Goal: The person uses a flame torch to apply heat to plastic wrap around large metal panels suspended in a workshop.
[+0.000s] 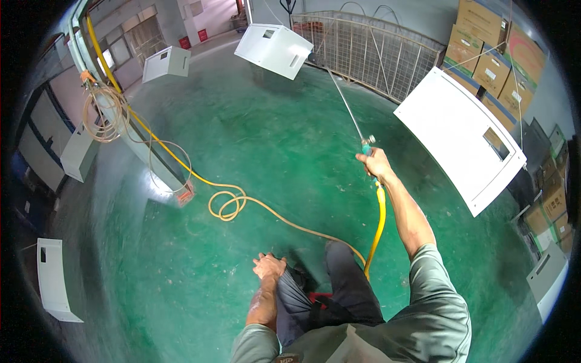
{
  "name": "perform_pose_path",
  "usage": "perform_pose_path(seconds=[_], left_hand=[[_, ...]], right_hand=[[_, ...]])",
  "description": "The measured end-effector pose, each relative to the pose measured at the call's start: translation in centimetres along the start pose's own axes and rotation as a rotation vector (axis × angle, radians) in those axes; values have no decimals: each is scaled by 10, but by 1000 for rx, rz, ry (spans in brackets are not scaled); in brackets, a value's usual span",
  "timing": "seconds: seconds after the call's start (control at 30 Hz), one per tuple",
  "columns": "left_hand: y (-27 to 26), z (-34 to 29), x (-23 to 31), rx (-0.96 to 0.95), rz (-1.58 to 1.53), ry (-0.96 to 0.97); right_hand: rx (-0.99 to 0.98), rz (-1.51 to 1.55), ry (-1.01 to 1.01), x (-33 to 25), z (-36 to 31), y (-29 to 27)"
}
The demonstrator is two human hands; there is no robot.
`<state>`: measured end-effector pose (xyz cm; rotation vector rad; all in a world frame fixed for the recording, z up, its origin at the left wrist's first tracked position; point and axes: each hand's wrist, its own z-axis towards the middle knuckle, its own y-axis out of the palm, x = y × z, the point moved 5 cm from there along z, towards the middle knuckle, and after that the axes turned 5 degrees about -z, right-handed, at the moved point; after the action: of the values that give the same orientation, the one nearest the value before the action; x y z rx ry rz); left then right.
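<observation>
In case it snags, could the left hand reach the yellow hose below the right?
Probably yes: the left hand, on the left knee, has space past the right knee to the hose.

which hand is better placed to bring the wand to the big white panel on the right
Probably the right hand: it grips the wand by its handle, arm stretched forward, and the large white panel hangs on that side. The left hand rests at the left knee, away from both.
</observation>
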<state>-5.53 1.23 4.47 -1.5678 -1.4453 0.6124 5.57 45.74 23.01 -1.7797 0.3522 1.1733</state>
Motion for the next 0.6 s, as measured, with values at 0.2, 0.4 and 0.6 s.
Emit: perform_pose_path(seconds=[0.2,0.4,0.6], left_hand=[[-1,6,0,-23,36,-18],[0,11,0,-25,34,-15],[0,12,5,-19,43,-4]], right_hand=[[0,-4,12,-21,29,28],[-86,-12,38,-2,28,51],[-37,3,3,-12,43,49]])
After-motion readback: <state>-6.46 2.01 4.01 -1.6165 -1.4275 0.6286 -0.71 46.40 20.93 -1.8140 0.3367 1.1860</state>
